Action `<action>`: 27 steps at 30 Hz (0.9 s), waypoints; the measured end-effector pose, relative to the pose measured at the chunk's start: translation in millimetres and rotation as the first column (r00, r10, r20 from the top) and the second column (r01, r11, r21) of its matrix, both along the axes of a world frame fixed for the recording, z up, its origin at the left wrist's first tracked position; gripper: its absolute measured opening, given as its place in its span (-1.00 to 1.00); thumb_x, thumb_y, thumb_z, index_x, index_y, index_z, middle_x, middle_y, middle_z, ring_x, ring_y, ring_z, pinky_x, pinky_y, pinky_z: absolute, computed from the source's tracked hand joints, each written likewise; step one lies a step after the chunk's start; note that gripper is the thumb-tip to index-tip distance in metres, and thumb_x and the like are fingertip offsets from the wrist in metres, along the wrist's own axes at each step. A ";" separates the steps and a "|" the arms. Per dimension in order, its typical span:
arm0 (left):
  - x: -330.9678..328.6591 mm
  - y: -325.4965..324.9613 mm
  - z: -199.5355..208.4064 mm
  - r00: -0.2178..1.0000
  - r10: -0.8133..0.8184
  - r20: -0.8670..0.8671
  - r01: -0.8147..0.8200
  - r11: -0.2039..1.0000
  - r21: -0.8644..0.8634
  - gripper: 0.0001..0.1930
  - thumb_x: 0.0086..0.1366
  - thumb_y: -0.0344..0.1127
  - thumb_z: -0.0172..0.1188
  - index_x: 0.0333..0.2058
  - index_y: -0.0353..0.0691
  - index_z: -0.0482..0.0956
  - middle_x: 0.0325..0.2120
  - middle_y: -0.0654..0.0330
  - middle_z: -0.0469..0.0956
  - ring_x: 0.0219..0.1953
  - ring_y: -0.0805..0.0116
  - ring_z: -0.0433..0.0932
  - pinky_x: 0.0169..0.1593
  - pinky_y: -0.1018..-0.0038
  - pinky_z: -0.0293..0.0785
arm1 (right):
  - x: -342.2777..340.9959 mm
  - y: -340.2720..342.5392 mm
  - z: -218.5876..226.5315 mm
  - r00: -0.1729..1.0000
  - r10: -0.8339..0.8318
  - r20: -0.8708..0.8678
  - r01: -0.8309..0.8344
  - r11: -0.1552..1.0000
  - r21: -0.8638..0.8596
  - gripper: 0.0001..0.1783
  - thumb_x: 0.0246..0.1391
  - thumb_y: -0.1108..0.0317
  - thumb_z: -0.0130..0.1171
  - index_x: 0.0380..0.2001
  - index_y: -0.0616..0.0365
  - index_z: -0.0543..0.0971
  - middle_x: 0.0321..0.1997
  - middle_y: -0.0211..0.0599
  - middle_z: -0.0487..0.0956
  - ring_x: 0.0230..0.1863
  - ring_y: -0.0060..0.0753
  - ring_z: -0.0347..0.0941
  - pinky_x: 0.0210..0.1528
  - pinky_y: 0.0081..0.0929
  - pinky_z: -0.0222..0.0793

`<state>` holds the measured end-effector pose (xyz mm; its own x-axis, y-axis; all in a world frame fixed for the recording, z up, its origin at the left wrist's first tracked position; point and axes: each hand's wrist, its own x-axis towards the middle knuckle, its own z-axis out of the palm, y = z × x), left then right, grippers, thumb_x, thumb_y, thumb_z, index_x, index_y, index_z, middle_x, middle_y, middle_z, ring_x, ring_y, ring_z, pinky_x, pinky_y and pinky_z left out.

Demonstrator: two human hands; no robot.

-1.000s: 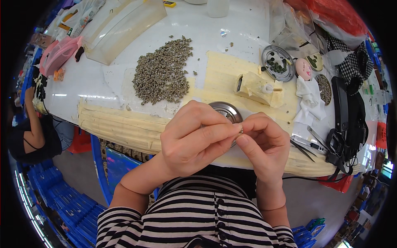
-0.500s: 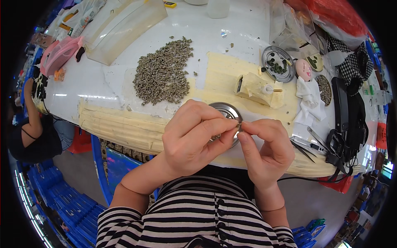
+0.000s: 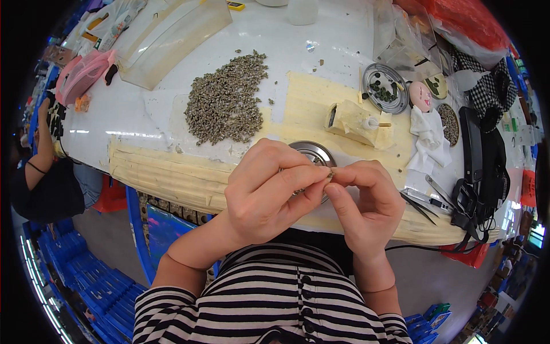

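Note:
My left hand (image 3: 266,195) pinches a small metal part (image 3: 331,174) between thumb and fingertips. From the other side, the thumb and index finger of my right hand (image 3: 369,209) close on the same part. It is too small and too covered to make out its kind. Beneath the fingers is a round, shiny metal dish (image 3: 326,153), partly hidden by my left hand, with some small bits in it. A pile of small metal parts (image 3: 223,100) lies on the white table beyond my left hand.
A tape-wrapped block (image 3: 349,123) stands beyond my right hand. Farther right are a clear dish of dark pieces (image 3: 388,103), a pink egg-shaped object (image 3: 420,96) and white tissue (image 3: 427,137). Tweezers (image 3: 421,207) lie at the near right. Another person's arm (image 3: 43,143) shows at far left.
My right hand has shifted slightly left, its index finger and thumb closer in around the small part. My left hand stays nearly still. The person at far left has moved their arm a little.

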<state>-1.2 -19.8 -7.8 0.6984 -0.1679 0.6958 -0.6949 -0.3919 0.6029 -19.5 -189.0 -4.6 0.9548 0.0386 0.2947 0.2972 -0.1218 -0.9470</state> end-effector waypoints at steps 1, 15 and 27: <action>-0.2 -0.7 -1.4 1.000 0.011 0.002 -0.011 1.000 0.001 -0.72 -0.15 -0.57 0.42 -0.36 -0.29 0.66 -0.46 0.20 0.54 -0.44 0.26 0.51 -0.39 0.45 0.44 | 0.2 0.3 -0.4 0.995 -0.027 0.093 0.034 0.996 -0.077 -0.76 -0.14 0.61 0.41 -0.31 0.28 0.66 -0.35 -0.26 0.62 -0.34 -0.42 0.53 -0.28 -0.58 0.43; 0.3 -2.2 -1.0 0.999 0.035 -0.039 -0.036 0.999 -0.034 -0.74 -0.15 -0.57 0.42 -0.39 -0.28 0.65 -0.50 0.22 0.53 -0.46 0.28 0.52 -0.40 0.46 0.43 | -1.2 4.7 0.4 0.979 -0.048 0.200 0.087 0.978 -0.192 -0.69 -0.11 0.61 0.39 -0.20 0.25 0.69 -0.33 -0.24 0.62 -0.36 -0.41 0.53 -0.30 -0.58 0.45; 0.5 1.9 1.3 0.999 -0.034 -0.037 0.033 0.999 -0.031 -0.73 -0.12 -0.57 0.41 -0.35 -0.28 0.66 -0.45 0.20 0.57 -0.44 0.27 0.53 -0.38 0.45 0.44 | -0.4 -1.4 -3.2 0.999 0.049 0.011 -0.048 0.997 -0.055 -0.73 -0.03 0.54 0.37 -0.18 0.26 0.68 -0.33 -0.24 0.62 -0.34 -0.45 0.53 -0.27 -0.59 0.42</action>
<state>-0.7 -17.9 -6.5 0.7183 -0.1706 0.6745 -0.6841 -0.3496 0.6401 -19.9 -190.3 -7.8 0.9477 0.1009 0.3028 0.3157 -0.1582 -0.9356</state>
